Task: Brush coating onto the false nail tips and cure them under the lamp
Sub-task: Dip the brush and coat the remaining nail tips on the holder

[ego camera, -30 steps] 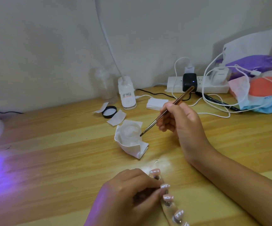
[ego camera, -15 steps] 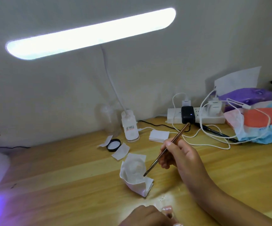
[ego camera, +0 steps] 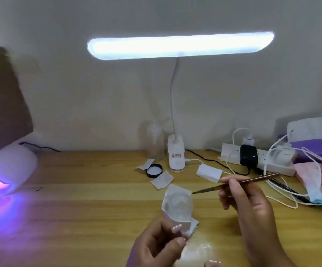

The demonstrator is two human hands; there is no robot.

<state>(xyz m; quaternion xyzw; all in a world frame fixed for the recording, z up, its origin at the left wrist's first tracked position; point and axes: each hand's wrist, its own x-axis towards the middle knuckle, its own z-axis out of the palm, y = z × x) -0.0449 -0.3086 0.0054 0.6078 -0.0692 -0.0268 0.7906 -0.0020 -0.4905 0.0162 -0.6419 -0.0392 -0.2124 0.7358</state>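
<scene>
The right hand (ego camera: 252, 207) pinches the brush (ego camera: 235, 184). The brush tip points at the little paper-wrapped jar (ego camera: 177, 206), likely to pick up coating. The left hand (ego camera: 154, 247) curls its fingers around the nail tips (ego camera: 176, 227), down low and close. The purple lamp (ego camera: 11, 166) glows far left, ready for curing.

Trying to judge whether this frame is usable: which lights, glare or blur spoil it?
Head view: the desk lamp is blown out white; head view: the curing lamp at left spills purple glow over the table; head view: the left hand and the nail tips it holds at the bottom edge are smeared by blur, the right hand and brush less so.
</scene>
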